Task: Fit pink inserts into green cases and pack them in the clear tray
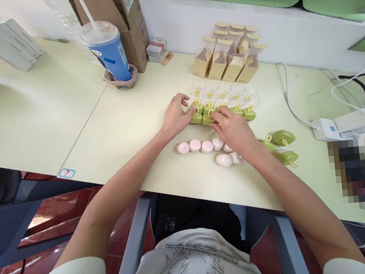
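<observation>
Small glossy green cases with yellow loops (196, 119) stand in two short rows on the table. At the left end of these rows is my left hand (177, 113), its fingers curved and apart, the thumb against the end case. My right hand (231, 126) pinches a green case (207, 119) in the front row near its loop; the fingertips partly hide it. Behind the rows lie clear plastic trays (223, 91) with yellow round marks. Closer to me are several pale pink rounded pieces (207, 146), some of them covered by my right forearm.
Open yellow cartons (217, 66) stand at the back. Loose green cases (283, 137) lie right of my right arm. A blue cup (110, 53) in a cardboard holder, a brown box (134, 34) and white boxes (5, 44) are leftward. A power strip (339, 126) with cables lies right.
</observation>
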Demonstrator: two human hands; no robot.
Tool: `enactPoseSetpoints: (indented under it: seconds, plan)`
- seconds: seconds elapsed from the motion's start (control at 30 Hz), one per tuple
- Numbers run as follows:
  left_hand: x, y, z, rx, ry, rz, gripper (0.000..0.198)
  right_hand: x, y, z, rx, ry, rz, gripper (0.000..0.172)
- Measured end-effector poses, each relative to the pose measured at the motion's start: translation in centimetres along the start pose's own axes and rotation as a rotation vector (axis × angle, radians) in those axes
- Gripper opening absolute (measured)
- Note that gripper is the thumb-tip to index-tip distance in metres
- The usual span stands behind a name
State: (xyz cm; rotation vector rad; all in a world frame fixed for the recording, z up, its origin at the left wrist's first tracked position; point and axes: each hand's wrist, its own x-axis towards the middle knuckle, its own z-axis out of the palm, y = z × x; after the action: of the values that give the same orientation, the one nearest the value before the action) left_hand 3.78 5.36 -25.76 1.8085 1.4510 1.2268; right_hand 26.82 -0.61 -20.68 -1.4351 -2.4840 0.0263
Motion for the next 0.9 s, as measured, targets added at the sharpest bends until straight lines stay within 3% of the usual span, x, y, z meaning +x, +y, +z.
enactPoseSetpoints:
  seconds: [0.17, 0.23, 0.3, 0.4, 0.5, 0.6, 0.7, 0.83, 0.9]
  plan:
    - [0.0, -0.3, -0.1, -0.016, -0.015, -0.015, 0.028, -1.4, 0.7, -2.9, 0.012, 0.028, 0.072, 0.031]
    - [0.0, -0.5, 0.1, -0.026, 0.003, -0.018, 0.027, -3.7, 2.8, -5.2, 0.065, 0.099, 0.117, 0.031]
    - [0.0, -0.9, 0.3, -0.026, 0.052, 0.004, 0.025, -6.7, 5.6, -7.4, 0.074, 0.091, 0.147, 0.034]
    - [0.2, -1.2, 0.5, -0.016, 0.164, 0.093, 0.025, -10.8, 9.6, -8.5, 0.039, -0.105, 0.141, 0.062]
    - [0.3, -0.9, 0.4, -0.035, 0.249, 0.210, 0.022, -12.7, 11.2, -7.3, 0.103, -0.185, 0.083, 0.060]
    - [-0.1, 0.5, -0.2, -0.072, 0.253, 0.287, 0.014, -12.2, 10.7, -6.4, 0.153, -0.175, 0.063, 0.052]
    - [-1.0, 2.8, -0.8, -0.089, 0.179, 0.395, 0.009, -10.7, 9.3, -7.1, 0.282, -0.077, 0.164, 0.050]
    - [-2.9, 5.9, -0.9, -0.044, -0.009, 0.669, 0.021, -7.9, 6.2, -8.3, 0.658, 0.191, 0.286, 0.053]
    - [-3.7, 6.7, -0.5, 0.036, -0.041, 0.806, 0.030, -6.2, 4.1, -8.0, 0.860, 0.193, 0.320, 0.060]
